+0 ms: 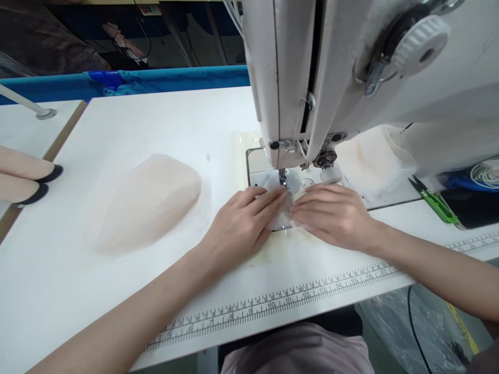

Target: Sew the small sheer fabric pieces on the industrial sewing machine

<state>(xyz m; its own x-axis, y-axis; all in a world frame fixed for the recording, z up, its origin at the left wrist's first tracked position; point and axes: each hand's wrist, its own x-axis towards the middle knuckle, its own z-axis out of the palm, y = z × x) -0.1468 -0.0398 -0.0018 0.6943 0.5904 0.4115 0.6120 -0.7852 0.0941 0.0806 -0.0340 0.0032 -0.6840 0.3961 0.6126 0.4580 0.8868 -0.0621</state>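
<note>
A small piece of sheer pale fabric [281, 218] lies on the needle plate under the presser foot [283, 179] of a white sewing machine [351, 78]. My left hand [241, 223] lies flat on its left side, fingers stretched toward the needle. From the right, my right hand [335, 213] presses down on the same piece with its fingers flat and close together. The fingertips of both hands almost meet just in front of the foot.
A stack of pale peach fabric pieces [146, 200] lies left of my hands on the white table [117, 119]. More pale fabric [370, 156] sits behind the machine. Green thread snips [436, 200] lie at the right. A printed ruler [292, 298] runs along the table's front edge.
</note>
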